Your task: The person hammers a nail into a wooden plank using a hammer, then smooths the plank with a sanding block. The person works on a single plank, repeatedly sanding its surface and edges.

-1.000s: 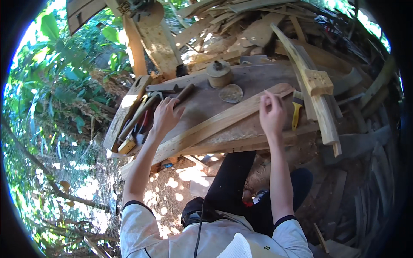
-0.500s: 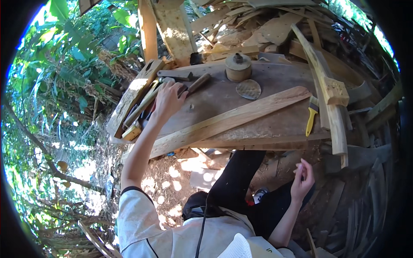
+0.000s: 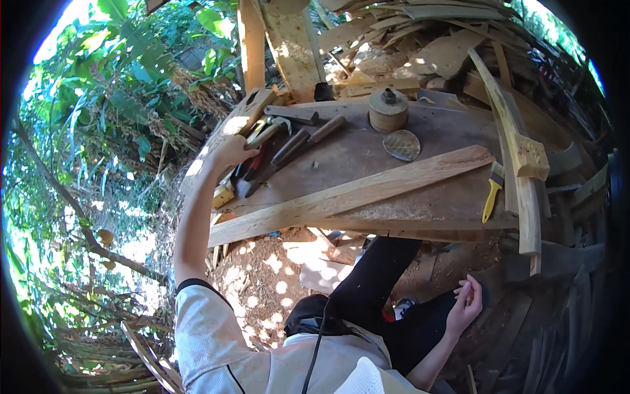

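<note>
My left hand [image 3: 233,150] has curled fingers on a light wooden tool handle [image 3: 264,136] among the tools at the bench's left. Red-handled pliers [image 3: 254,164] and dark bars with wooden handles [image 3: 325,129] lie beside it. My right hand [image 3: 466,302] is off the bench near my right leg, loosely open with nothing visible in it. A long plank [image 3: 354,190] lies diagonally across the bench [image 3: 328,164]. A yellow-handled brush [image 3: 492,197] lies near its right end, and a round wooden container [image 3: 387,117] stands at the back beside a flat oval piece [image 3: 401,146].
Long shaped timbers [image 3: 525,164] cross the bench's right end. Upright posts [image 3: 289,52] and a heap of scrap boards [image 3: 446,52] are behind. Plants [image 3: 105,98] and a branch [image 3: 79,217] fill the left side, with sunlit soil and offcuts below the bench.
My left hand has moved leftward across the tools and closed on a handle. My right hand has dropped from the plank to beside my leg. The view has shifted slightly.
</note>
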The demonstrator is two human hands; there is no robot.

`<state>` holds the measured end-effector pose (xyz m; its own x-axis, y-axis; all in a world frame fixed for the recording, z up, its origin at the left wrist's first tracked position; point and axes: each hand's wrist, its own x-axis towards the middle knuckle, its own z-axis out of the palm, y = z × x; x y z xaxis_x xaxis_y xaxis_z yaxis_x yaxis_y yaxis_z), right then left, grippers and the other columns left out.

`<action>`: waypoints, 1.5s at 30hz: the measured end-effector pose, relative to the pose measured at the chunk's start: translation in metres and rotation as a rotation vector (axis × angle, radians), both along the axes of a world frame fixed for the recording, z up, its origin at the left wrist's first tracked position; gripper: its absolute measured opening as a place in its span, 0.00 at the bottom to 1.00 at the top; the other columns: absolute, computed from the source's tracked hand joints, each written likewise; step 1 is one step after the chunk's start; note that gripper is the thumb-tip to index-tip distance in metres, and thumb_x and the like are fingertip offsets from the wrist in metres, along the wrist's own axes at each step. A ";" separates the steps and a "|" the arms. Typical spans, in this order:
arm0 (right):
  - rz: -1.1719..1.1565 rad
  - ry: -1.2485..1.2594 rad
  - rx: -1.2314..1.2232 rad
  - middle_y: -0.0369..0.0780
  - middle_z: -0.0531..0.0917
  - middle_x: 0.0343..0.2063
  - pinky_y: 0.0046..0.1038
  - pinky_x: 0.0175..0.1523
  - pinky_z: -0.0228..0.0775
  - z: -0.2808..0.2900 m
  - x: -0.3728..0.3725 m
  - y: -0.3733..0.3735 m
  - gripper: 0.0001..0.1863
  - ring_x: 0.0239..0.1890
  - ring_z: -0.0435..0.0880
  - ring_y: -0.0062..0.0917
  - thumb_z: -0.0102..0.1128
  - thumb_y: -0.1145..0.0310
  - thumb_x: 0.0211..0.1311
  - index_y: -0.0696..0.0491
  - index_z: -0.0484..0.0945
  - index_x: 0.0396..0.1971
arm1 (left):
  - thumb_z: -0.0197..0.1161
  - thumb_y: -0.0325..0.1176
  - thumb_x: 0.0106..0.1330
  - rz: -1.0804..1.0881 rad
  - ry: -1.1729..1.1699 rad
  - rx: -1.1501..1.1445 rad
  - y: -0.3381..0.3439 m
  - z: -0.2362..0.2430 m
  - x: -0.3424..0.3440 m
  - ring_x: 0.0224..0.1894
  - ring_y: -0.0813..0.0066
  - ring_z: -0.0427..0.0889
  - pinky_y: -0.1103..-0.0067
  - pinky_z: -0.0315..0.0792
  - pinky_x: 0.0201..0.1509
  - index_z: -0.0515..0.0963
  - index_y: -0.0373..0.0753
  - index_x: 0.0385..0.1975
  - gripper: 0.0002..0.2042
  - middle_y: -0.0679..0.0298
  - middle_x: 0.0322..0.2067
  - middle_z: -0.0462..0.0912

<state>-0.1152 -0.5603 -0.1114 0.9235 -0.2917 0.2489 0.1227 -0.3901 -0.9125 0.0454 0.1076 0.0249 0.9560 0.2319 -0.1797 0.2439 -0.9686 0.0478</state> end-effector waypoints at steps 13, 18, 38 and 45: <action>0.712 0.116 0.314 0.46 0.82 0.53 0.26 0.50 0.78 0.067 0.035 0.146 0.28 0.47 0.84 0.24 0.58 0.67 0.75 0.61 0.67 0.70 | 0.67 0.44 0.73 0.032 -0.633 -0.435 -0.168 0.039 -0.103 0.25 0.55 0.79 0.63 0.70 0.31 0.77 0.34 0.33 0.17 0.52 0.23 0.78; 0.828 -0.093 0.743 0.54 0.76 0.64 0.37 0.66 0.72 0.071 0.046 0.237 0.46 0.65 0.78 0.39 0.63 0.49 0.74 0.60 0.52 0.78 | 0.69 0.40 0.70 -0.392 -0.483 -0.689 -0.254 0.004 -0.151 0.32 0.52 0.82 0.64 0.75 0.35 0.77 0.34 0.43 0.15 0.52 0.32 0.81; 0.195 0.108 0.903 0.31 0.64 0.15 0.26 0.18 0.70 0.040 0.011 0.071 0.12 0.10 0.66 0.18 0.48 0.67 0.77 0.54 0.69 0.53 | 0.69 0.54 0.65 0.188 -0.395 -0.031 0.013 -0.024 -0.042 0.44 0.54 0.87 0.64 0.78 0.48 0.86 0.36 0.44 0.24 0.51 0.40 0.88; 0.061 0.070 0.860 0.31 0.64 0.15 0.26 0.19 0.70 0.030 0.000 0.049 0.13 0.10 0.66 0.18 0.48 0.67 0.76 0.54 0.69 0.54 | 0.69 0.44 0.63 0.085 -0.378 0.056 0.016 -0.029 -0.040 0.45 0.45 0.87 0.58 0.79 0.51 0.84 0.35 0.42 0.18 0.45 0.35 0.88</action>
